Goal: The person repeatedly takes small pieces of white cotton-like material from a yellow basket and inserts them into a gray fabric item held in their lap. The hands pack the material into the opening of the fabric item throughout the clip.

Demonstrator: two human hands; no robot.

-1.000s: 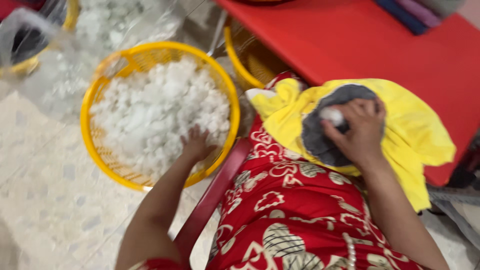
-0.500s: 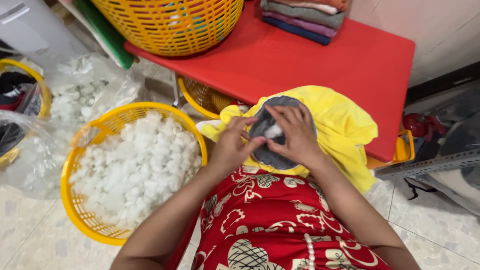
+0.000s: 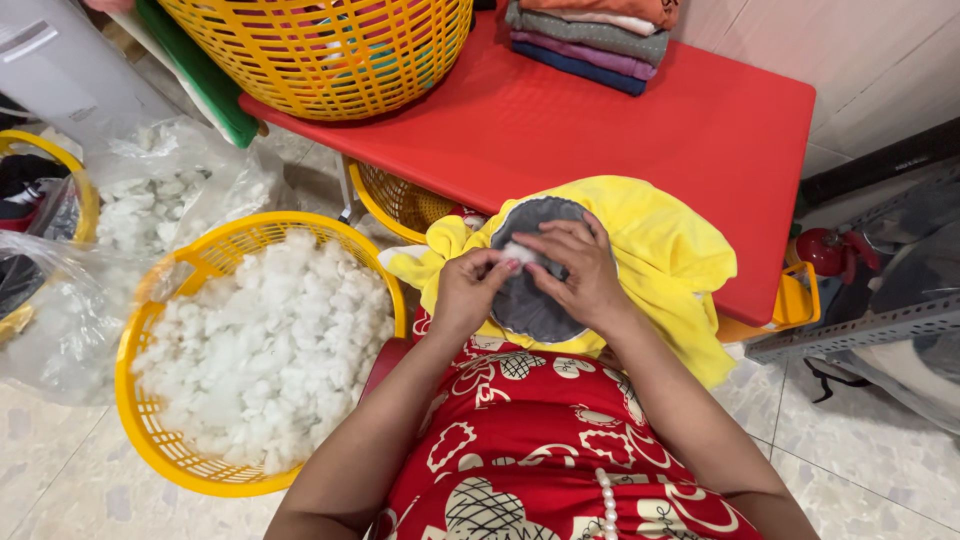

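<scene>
Stuffing tuft (image 3: 518, 251): pinched in your left hand (image 3: 470, 290) and right hand (image 3: 578, 270) over the grey patch (image 3: 535, 300); yellow basket (image 3: 180, 455) at 9 o'clock, table (image 3: 700, 130) edge at 12.

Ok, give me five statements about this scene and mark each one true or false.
1. Both hands, left hand and right hand, are at the yellow and grey plush piece. True.
2. The yellow basket on the floor is empty. False: it holds white stuffing.
3. Folded cloths lie on the red table. True.
4. The table is blue. False: it is red.
5. A tuft of stuffing sits between the fingers. True.
</scene>
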